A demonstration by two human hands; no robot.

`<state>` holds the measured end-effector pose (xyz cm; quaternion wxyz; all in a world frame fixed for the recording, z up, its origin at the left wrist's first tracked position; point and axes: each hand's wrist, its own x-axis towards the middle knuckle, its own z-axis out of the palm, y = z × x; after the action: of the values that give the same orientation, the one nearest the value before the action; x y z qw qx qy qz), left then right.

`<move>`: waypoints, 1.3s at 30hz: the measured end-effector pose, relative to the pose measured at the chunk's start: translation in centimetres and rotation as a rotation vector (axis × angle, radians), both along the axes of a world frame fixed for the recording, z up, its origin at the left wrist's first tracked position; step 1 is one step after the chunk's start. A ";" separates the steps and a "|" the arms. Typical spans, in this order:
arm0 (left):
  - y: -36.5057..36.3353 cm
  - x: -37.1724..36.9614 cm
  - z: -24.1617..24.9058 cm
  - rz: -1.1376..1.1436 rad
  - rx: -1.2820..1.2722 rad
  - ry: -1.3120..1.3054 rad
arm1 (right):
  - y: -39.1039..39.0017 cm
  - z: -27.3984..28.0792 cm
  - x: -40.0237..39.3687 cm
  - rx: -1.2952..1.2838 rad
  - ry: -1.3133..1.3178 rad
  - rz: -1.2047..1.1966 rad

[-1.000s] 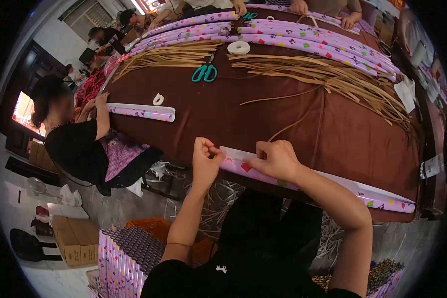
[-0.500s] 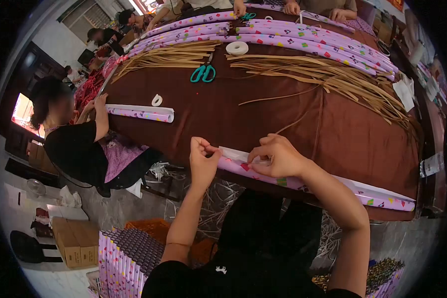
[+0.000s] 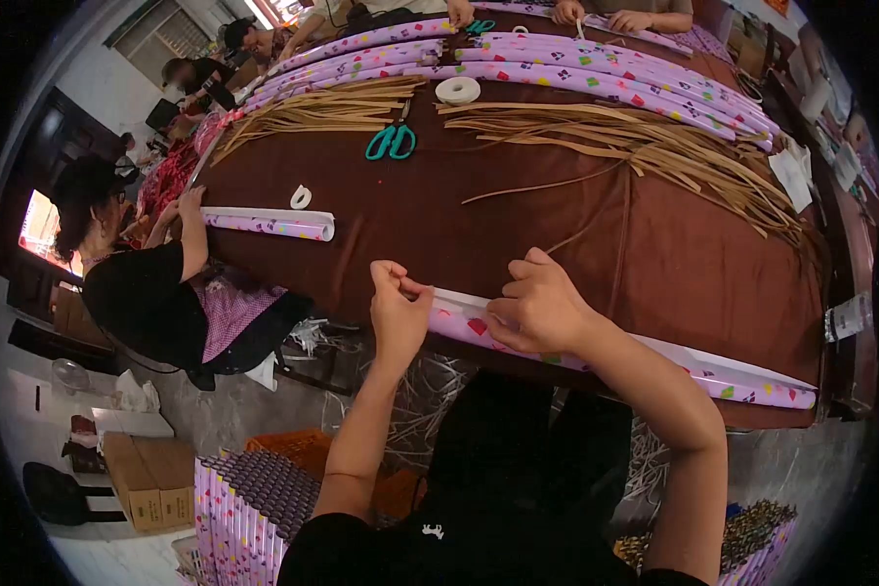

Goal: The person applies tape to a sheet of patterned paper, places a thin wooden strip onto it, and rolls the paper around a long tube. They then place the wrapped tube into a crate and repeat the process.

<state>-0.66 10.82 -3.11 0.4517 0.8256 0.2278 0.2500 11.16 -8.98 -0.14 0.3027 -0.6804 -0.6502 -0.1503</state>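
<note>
A long roll of purple patterned wrapping paper [image 3: 454, 324], its white inner side showing along the upper edge, lies along the table edge in front of me. At its left end my left hand [image 3: 400, 317] is closed, thumb and fingertips pinched together by the paper's corner. My right hand [image 3: 542, 308] is closed too, its curled fingers against the paper a short way to the right. What its fingertips pinch is hidden behind the knuckles. Beyond my right hand the roll [image 3: 752, 386] runs on under my forearm to the table's right side.
On the brown tabletop [image 3: 400, 220] lie teal-handled scissors [image 3: 391, 143], white tape rolls [image 3: 458, 91], tan strips [image 3: 615, 142] and several finished paper rolls [image 3: 606, 78]. A co-worker [image 3: 132, 264] sits at left by another roll [image 3: 273, 223]. Stacked rolls [image 3: 239, 518] stand low left.
My right hand has closed more, its fingers curling in over the paper. My left hand keeps its pinch at the roll's end. The view has shifted slightly.
</note>
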 end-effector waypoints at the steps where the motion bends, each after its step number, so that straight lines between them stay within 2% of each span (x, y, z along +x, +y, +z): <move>1: -0.2 0.0 0.2 0.019 0.010 0.015 | 0.0 0.0 -0.1 0.015 -0.035 -0.009; 14: -0.4 0.2 0.9 0.048 0.140 0.091 | 0.1 -0.4 -0.3 -0.034 -0.070 -0.033; 24: -0.6 0.5 1.4 0.059 0.150 0.158 | 0.3 -0.8 -0.4 -0.061 -0.086 -0.086; 36: 0.1 0.6 2.2 -0.021 0.216 0.192 | 0.3 -0.9 -0.4 -0.102 -0.074 -0.118; 38: 0.4 0.6 2.9 -0.063 0.259 0.353 | 0.3 -0.9 -0.4 -0.094 -0.073 -0.116; 39: 0.3 0.6 3.2 -0.064 0.260 0.353 | 0.2 -0.8 -0.4 -0.094 -0.073 -0.104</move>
<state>-0.06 11.17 0.07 0.3022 0.9147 0.2426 0.1145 10.79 -8.75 -0.93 0.2382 -0.7208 -0.6310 -0.1597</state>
